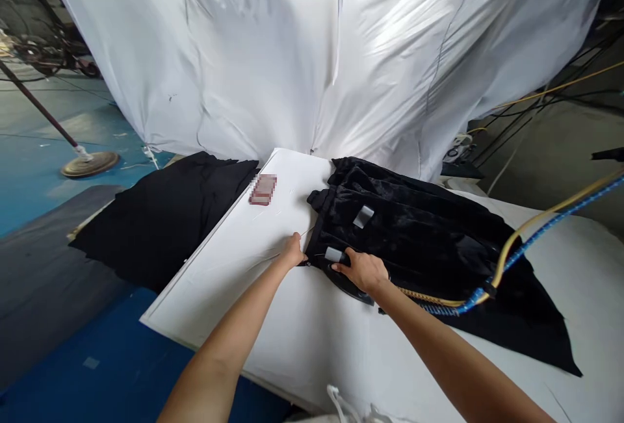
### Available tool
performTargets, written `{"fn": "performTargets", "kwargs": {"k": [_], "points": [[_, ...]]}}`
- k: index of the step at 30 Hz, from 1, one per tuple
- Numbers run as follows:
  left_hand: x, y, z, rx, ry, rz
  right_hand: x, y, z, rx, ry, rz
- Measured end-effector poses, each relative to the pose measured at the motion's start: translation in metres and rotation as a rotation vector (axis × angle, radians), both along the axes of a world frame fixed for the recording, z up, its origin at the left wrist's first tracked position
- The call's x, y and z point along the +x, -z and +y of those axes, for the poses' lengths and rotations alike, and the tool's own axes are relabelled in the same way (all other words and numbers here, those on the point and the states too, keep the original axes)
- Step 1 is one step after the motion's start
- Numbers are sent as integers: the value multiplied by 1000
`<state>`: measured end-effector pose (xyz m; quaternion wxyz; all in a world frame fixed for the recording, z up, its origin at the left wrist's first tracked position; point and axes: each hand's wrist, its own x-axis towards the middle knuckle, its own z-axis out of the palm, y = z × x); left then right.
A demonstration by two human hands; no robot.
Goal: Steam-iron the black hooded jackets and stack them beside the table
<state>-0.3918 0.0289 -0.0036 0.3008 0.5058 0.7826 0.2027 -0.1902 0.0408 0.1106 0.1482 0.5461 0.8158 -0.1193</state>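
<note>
Two hands meet at the left end of a black garment [424,234], spread right of centre. The right hand [368,271] grips a black iron [355,290] by its handle; the left hand [294,252] seems closed on the corner, probably to steady it. The blue hose [575,206] arcs from the right, perhaps for slack. Bare white tabletop [263,286] gives room leftward, up to its slanting edge by the dark cloth [160,221].

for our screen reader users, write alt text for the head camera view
A right hand grips a steam iron on a black velvety garment, while the left hand holds its edge on a white table.
</note>
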Motion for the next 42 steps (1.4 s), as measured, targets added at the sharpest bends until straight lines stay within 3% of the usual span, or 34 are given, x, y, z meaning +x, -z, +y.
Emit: {"fn": "performTargets", "kwargs": {"k": [5,10,16,25,36,42], "points": [[-3,-3,-4,46,-82,-4,-21,2,0,6,2,-5],[-22,-18,-14,341,-196,56,-37,6,4,3,31,23],[-30,-32,-25,554,-310,35,-49,7,11,-2,38,29],[-22,-47,-35,643,-371,-3,-54,8,17,-28,39,38],[-14,-37,-51,758,-369,-12,-17,2,6,-46,176,10],[-18,-34,-51,724,-341,3,-12,2,2,-56,105,-29]]}}
